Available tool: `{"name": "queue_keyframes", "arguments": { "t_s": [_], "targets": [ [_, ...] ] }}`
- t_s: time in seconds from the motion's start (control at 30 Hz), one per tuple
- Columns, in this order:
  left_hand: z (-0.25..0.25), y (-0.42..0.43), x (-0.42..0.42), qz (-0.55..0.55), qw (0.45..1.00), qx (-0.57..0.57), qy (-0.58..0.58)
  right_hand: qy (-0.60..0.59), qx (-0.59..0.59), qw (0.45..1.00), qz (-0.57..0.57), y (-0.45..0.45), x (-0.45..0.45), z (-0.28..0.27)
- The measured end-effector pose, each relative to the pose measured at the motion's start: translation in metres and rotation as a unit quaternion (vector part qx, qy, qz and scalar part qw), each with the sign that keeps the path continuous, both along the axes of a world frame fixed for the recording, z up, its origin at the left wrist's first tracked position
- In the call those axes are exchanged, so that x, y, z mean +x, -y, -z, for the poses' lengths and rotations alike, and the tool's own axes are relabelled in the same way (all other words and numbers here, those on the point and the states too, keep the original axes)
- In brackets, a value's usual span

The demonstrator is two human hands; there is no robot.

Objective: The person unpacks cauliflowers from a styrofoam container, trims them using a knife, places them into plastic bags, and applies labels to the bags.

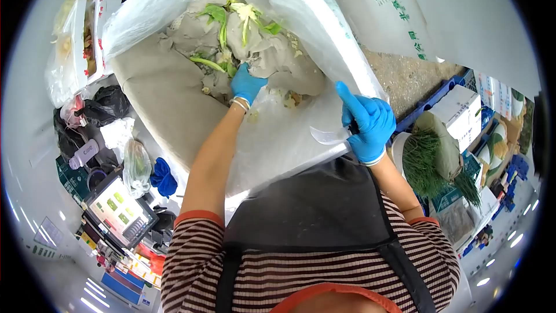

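A large white foam box (pixel 341 17) lined with clear plastic holds crumpled grey paper (pixel 162 75) and green leafy scraps (pixel 217 14). My left hand (pixel 248 85), in a blue glove, reaches into the box and touches the grey paper just below the scraps. Its fingertips are partly hidden, so what they hold, if anything, does not show. Over the box's near right corner, my right hand (pixel 366 120), also gloved in blue, is closed round the dark handle of a knife (pixel 329 135). The short curved blade points left.
At the left are black bags (pixel 106 106), a clear bag (pixel 136 165), a blue cloth (pixel 164 177) and a lit screen (pixel 120 210). On the right stand bundled green vegetables (pixel 421 159), a white carton (pixel 457 117) and a blue crate (pixel 425 104).
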State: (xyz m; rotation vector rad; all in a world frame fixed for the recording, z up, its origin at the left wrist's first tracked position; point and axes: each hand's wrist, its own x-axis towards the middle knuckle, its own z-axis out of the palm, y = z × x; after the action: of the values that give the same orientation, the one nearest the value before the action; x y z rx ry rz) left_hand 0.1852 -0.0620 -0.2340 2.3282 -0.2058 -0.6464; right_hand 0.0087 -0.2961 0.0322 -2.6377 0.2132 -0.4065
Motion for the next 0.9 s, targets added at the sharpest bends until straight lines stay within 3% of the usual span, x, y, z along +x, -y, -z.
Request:
{"name": "queue_keyframes", "arguments": {
  "t_s": [0.07, 0.2, 0.27, 0.33, 0.37, 0.43, 0.47, 0.57, 0.67, 0.77, 0.8, 0.9],
  "targets": [
    [-0.014, -0.002, -0.008, 0.027, 0.991, 0.107, 0.080, 0.014, -0.019, 1.000, -0.008, 0.000, 0.002, -0.002],
    [-0.046, -0.031, 0.008, -0.034, 0.994, -0.020, -0.104, -0.059, 0.019, 0.997, -0.040, 0.004, -0.002, -0.007],
    [-0.083, -0.042, 0.014, -0.109, 0.962, -0.066, -0.243, -0.092, 0.014, 0.994, -0.058, 0.008, 0.002, -0.014],
    [-0.101, -0.056, 0.031, -0.179, 0.920, -0.113, -0.331, -0.088, 0.085, 0.991, -0.053, 0.013, 0.007, -0.017],
    [-0.103, -0.059, 0.030, -0.119, 0.966, -0.042, -0.226, -0.087, 0.120, 0.988, -0.050, 0.015, 0.009, -0.018],
    [-0.090, -0.073, 0.018, -0.002, 0.995, 0.099, -0.008, -0.071, 0.080, 0.992, -0.061, 0.015, 0.009, -0.012],
    [-0.063, -0.083, 0.012, 0.001, 0.988, 0.018, -0.151, -0.065, 0.044, 0.994, -0.069, 0.014, 0.010, -0.009],
    [-0.054, -0.038, -0.021, 0.083, 0.972, 0.105, 0.196, -0.066, -0.020, 0.994, -0.084, 0.009, 0.012, -0.002],
    [0.075, -0.044, 0.001, 0.030, 0.997, 0.002, 0.069, -0.067, -0.011, 0.995, -0.074, 0.007, 0.013, 0.000],
    [0.020, -0.032, 0.014, 0.039, 0.986, -0.136, -0.085, -0.070, -0.003, 0.996, -0.059, 0.007, 0.016, -0.004],
    [0.000, -0.032, 0.019, 0.045, 0.985, -0.109, -0.122, -0.074, -0.001, 0.996, -0.059, 0.008, 0.014, -0.005],
    [-0.072, -0.025, 0.014, 0.100, 0.980, 0.159, 0.071, -0.058, 0.024, 0.996, -0.071, 0.009, 0.015, -0.001]
  ]
}}
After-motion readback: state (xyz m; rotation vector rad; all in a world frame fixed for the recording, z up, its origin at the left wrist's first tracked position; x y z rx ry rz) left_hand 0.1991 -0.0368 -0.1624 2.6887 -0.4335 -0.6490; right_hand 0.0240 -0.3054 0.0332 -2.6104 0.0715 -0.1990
